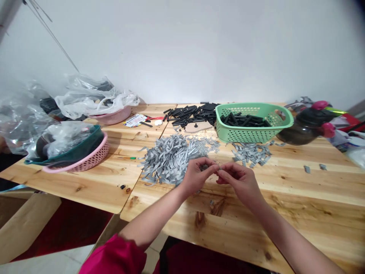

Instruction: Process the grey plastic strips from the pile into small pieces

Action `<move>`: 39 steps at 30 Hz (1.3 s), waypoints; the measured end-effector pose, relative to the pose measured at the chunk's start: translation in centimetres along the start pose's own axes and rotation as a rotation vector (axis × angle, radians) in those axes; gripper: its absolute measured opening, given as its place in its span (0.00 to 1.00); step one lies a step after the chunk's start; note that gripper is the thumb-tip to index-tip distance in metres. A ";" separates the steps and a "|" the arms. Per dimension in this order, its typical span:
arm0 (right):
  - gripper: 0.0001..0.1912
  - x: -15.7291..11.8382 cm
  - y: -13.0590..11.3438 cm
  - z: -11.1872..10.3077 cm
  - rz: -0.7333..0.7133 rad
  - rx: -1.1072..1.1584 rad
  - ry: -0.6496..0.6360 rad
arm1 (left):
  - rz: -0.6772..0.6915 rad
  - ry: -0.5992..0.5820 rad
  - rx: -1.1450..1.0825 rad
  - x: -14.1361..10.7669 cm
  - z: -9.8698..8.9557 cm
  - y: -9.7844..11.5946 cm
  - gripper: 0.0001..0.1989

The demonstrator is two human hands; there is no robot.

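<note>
My left hand (196, 176) and my right hand (239, 182) meet above the wooden table (288, 228), their fingertips pinching a small grey piece (219, 168) between them. A dark bit also shows inside my left fingers, too small to identify. Just beyond my left hand lies a large heap of grey plastic strips (168, 160). A smaller heap of short grey pieces (251, 154) sits beyond my right hand. Farther back are loose black rods (191, 114), and more lie in a green plastic basket (253, 133).
At the left, a pink basket (91, 158) holds a dark green tray and plastic bags. A green-handled screwdriver (127, 157) lies nearby. A dark kettle-shaped container (306, 127) stands at the back right. The near table edge runs below my forearms, and a gap divides the tabletop.
</note>
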State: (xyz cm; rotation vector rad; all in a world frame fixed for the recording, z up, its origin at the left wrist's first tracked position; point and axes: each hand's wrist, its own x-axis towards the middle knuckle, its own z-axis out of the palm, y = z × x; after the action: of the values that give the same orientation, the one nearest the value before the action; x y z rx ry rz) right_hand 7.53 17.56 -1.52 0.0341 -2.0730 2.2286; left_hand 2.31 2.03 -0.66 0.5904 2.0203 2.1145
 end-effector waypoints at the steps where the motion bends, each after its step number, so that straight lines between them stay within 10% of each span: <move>1: 0.13 -0.1 0.1 0.1 -0.001 0.001 -0.004 | 0.010 -0.001 0.006 0.0 0.0 0.1 0.12; 7: 0.16 0.4 -0.2 -0.7 -0.064 -0.141 0.028 | -0.047 -0.013 -0.019 0.2 0.0 0.0 0.17; 12: 0.14 2.4 -1.5 -9.6 -0.045 -1.065 0.545 | -0.304 0.082 -0.307 0.8 -0.1 -1.0 0.20; 15: 0.16 2.8 -1.3 -14.5 0.266 -1.435 0.505 | -0.378 0.043 -0.391 0.9 0.0 -1.2 0.21; 25: 0.08 3.7 1.4 -14.5 0.162 -1.326 0.275 | -0.426 0.011 -0.414 0.9 -0.3 -1.2 0.21; 39: 0.11 4.0 2.4 -15.4 0.150 -1.140 0.308 | -0.399 -0.077 -0.376 0.4 -0.2 -1.1 0.20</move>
State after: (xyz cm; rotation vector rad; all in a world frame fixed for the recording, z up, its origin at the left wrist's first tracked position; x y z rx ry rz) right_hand 4.15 32.95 -4.72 -0.5074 -2.8177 0.7277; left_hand 1.70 2.06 -1.68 0.1849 1.4881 2.0992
